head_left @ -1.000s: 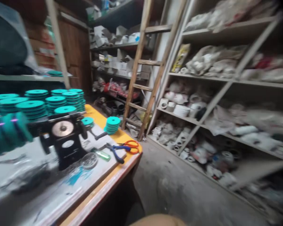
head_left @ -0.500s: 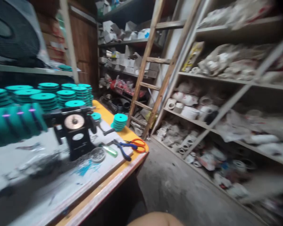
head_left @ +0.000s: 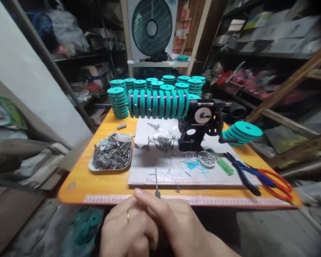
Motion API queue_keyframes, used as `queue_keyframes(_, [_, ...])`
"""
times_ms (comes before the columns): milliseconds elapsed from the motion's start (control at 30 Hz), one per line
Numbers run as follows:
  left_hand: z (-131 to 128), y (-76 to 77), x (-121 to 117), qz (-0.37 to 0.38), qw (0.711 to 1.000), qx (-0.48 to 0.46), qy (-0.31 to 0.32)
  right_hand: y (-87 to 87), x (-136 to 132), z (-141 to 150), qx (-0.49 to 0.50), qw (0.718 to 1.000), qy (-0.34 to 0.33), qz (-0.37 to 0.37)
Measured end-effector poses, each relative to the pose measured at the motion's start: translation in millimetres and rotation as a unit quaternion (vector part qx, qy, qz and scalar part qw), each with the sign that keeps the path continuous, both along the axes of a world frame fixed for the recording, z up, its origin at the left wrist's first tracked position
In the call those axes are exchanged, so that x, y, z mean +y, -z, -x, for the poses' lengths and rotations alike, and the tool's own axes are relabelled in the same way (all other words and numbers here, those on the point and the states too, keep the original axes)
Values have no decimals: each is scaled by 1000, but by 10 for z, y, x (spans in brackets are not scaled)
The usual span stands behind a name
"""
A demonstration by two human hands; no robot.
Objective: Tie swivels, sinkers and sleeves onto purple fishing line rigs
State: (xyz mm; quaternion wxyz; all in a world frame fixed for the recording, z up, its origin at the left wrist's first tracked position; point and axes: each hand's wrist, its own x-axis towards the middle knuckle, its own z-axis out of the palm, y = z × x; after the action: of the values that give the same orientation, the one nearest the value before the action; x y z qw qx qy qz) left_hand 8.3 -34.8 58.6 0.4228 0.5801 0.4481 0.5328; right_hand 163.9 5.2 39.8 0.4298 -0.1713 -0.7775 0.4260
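My left hand, with a ring on one finger, and my right hand are closed together just below the near edge of the orange table. The right fingers lie over the left. A thin metal tool sticks up from between them over the white board; the right hand seems to pinch it. What the left fingers hold is hidden. Behind the board, a row of teal spools sits on the shaft of a black hand-crank winder.
A metal tray of small metal parts lies left of the board. A round tin, green lighter, blue pliers and orange scissors lie to the right. Teal spool stacks and a fan stand behind.
The view has swung left from the shelves and ladder to face the table head-on. Both hands have come into view at the table's near edge, with the thin tool between them.
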Motion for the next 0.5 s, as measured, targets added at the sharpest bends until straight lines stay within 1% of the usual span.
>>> queue_keyframes(33, [-36, -18, 24, 45, 995, -88, -16, 26, -31, 57, 48, 997, -27, 50])
queue_keyframes(67, [-88, -26, 47, 126, 973, -186, -52, 50, -62, 115, 105, 986, -47, 119])
queue_keyframes(100, [-149, -26, 69, 195, 934, -291, -72, 68, -89, 169, 167, 965, -61, 191])
queue_keyframes(133, [-215, -22, 91, 247, 892, -373, -69, 82, -110, 217, 216, 939, -67, 259])
queue_keyframes(167, [-280, -18, 112, 268, 854, -440, -73, 92, -125, 258, 254, 912, -62, 315])
queue_keyframes(200, [-339, -15, 131, 277, 822, -492, -75, 98, -134, 292, 278, 889, -47, 360])
queue_keyframes(233, [-389, -14, 149, 280, 796, -531, -81, 102, -137, 320, 298, 871, -24, 390])
queue_keyframes(300, [-455, -17, 174, 277, 761, -578, -104, 109, -131, 361, 323, 852, 9, 411])
queue_keyframes(367, [-468, -9, 174, 277, 741, -596, -137, 114, -111, 377, 333, 853, 21, 402])
queue_keyframes(400, [-451, 5, 160, 275, 740, -594, -152, 112, -96, 373, 321, 861, 17, 394])
queue_keyframes(433, [-417, 28, 133, 273, 746, -584, -166, 107, -78, 362, 285, 883, 11, 373])
queue_keyframes(467, [-366, 63, 93, 269, 761, -564, -173, 96, -59, 344, 228, 916, 10, 329])
queue_keyframes(500, [-298, 109, 40, 256, 790, -529, -175, 81, -39, 322, 158, 953, 18, 257])
